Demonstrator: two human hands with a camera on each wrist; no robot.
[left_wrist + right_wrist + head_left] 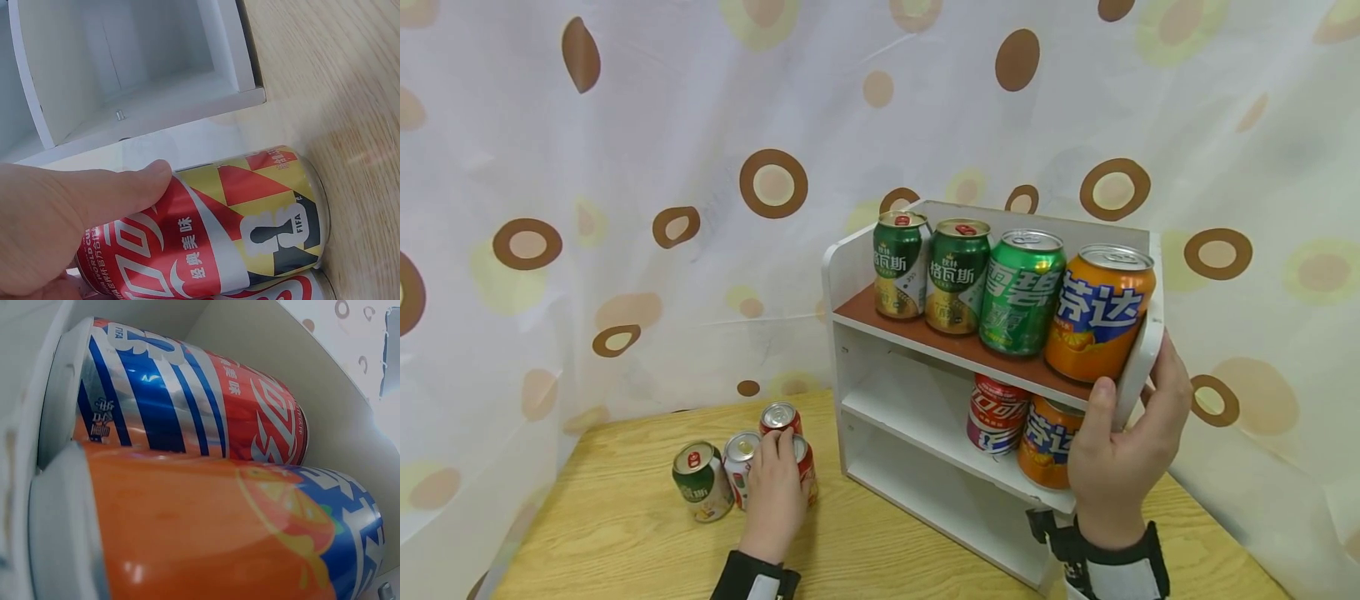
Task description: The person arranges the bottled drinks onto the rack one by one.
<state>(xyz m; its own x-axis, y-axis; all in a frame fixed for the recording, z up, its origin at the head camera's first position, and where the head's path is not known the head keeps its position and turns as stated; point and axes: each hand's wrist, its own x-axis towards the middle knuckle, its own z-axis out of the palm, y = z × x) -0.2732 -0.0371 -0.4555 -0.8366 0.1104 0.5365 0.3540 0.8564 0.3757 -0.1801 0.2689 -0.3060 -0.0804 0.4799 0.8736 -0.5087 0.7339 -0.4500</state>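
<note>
My left hand [775, 500] grips a red cola can [206, 231] standing on the table, its thumb lying along the can's side in the left wrist view. Close by are a green can [702, 487], a light-coloured can [739, 471] and another red can [780, 416]. At the right, my right hand [1127, 454] holds the side panel of a white shelf unit [917, 400], thumb in front and fingers behind. Just left of it, an orange soda can [1051, 450] and a red cola can [262, 419] stand on the middle level.
Along the unit's brown top level stand two green-and-gold cans [957, 283], a green soda can [1022, 296] and an orange can [1097, 321]. The unit sits angled on a wooden table [617, 508]. A patterned curtain [700, 100] hangs behind.
</note>
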